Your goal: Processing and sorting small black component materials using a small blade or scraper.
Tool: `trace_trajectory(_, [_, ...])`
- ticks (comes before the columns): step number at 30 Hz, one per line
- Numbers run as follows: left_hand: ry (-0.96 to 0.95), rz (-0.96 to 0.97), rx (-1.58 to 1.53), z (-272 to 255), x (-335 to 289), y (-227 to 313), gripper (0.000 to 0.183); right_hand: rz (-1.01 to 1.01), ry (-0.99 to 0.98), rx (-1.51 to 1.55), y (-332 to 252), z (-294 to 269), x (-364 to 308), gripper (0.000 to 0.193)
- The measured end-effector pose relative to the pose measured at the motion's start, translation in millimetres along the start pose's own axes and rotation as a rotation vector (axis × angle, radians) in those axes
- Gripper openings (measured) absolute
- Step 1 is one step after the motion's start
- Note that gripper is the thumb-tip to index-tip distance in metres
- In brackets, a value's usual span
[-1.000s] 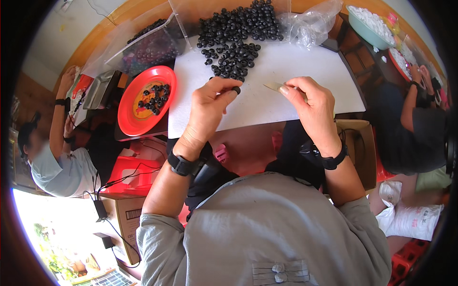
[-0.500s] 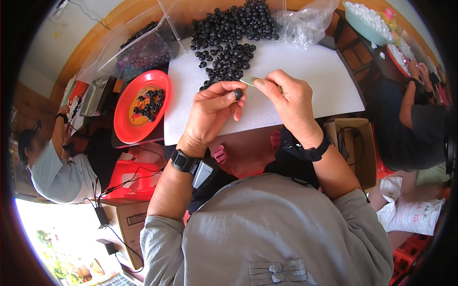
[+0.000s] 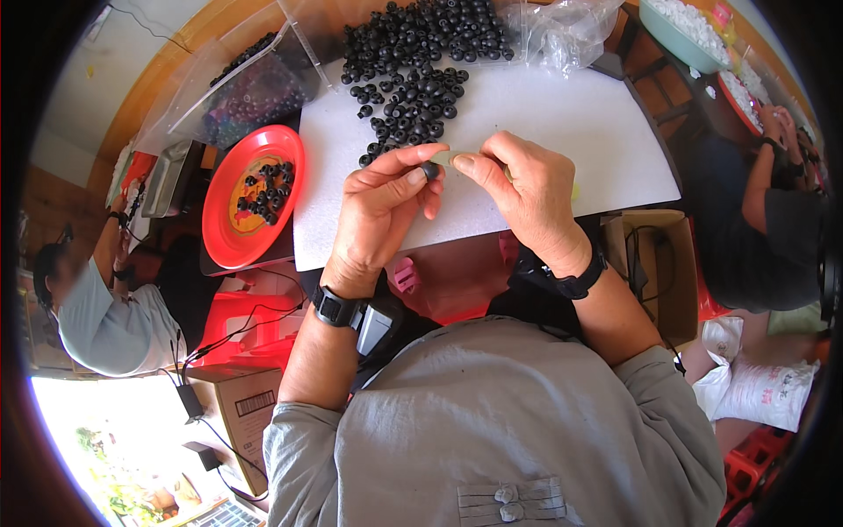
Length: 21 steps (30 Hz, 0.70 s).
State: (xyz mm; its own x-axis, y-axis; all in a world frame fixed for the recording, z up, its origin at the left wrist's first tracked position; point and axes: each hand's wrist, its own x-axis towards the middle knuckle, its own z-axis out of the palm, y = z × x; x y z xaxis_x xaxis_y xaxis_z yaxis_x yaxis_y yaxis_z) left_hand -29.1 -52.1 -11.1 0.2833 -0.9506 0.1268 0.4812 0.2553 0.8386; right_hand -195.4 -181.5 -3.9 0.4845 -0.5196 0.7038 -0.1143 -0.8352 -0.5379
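Note:
My left hand (image 3: pixel 384 198) pinches a small black bead-like piece (image 3: pixel 430 170) between thumb and fingers, above the white board (image 3: pixel 562 114). Close beside it, my right hand (image 3: pixel 527 189) grips a small pale, flat tool (image 3: pixel 443 158), its end at the black piece. Most of that tool is hidden by my fingers. Beyond my hands, a loose pile of similar black pieces (image 3: pixel 421 97) spreads toward the far edge of the board. To the left, a red plate (image 3: pixel 215 206) holds several more black pieces on its yellow-orange centre.
A clear plastic bin (image 3: pixel 255 88) with dark pieces stands at the far left. A crumpled clear bag (image 3: pixel 571 35) lies at the back right. People work at either side. A cardboard box (image 3: pixel 680 272) with cables sits beside my right forearm.
The pale tool's end has moved from above the black piece down against it, and shows less. My left hand has shifted slightly left.

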Motion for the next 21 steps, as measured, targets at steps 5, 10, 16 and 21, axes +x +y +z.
trace_trajectory(5, [0.015, 0.005, 0.028, 0.7, -1.9, -0.3, 0.028, -0.032, 0.014, -0.02, 0.9, 1.3, -0.9, 0.041])
trace_trajectory(10, [0.042, 0.026, 0.048, 4.1, -3.2, -2.2, 0.027, -0.049, 0.012, -0.024, 2.5, 1.5, -2.0, 0.041])
trace_trajectory(16, [0.029, 0.042, 0.06, 0.5, -3.8, -4.1, 0.027, -0.063, -0.036, -0.023, 1.7, -2.2, -1.6, 0.037])
trace_trajectory(21, [0.064, 0.06, 0.078, 3.8, -3.1, -2.6, 0.026, -0.231, -0.096, 0.009, 4.5, -5.3, -3.4, 0.032])
